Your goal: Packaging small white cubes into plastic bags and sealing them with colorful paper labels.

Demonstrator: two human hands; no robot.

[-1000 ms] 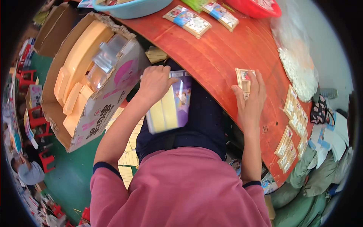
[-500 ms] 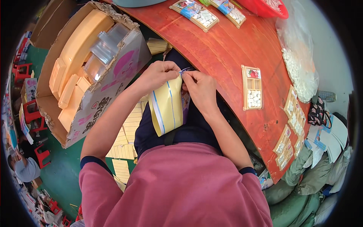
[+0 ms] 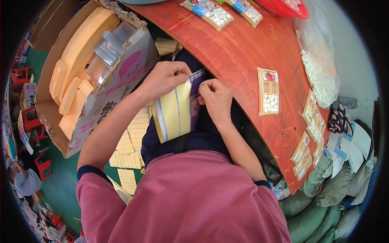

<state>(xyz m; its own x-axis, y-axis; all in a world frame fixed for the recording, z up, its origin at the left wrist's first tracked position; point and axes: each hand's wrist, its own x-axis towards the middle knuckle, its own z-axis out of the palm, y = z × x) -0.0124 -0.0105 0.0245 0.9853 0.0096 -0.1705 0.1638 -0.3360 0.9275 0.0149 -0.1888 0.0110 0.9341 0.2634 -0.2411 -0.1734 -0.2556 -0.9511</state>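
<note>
Over my lap hangs a folded pale yellow sheet with blue lines and a white strip along one edge. Its other face, purple and printed, shows on the right side. My left hand pinches the sheet at its top edge. At the purple side is my right hand, its fingers curled and pressed together against or very close to the edge. Whether anything small is between those fingers is hidden.
A large cardboard box of orange plastic parts and clear pieces stands left. Right is a red wooden table with a tray of white pieces, more filled trays, a red basin and a clear bag. Yellow slatted panels lie below.
My hands, together at the sheet's top before, have moved apart. The left has shifted slightly left and up, the right slightly down. More of the purple face shows now.
</note>
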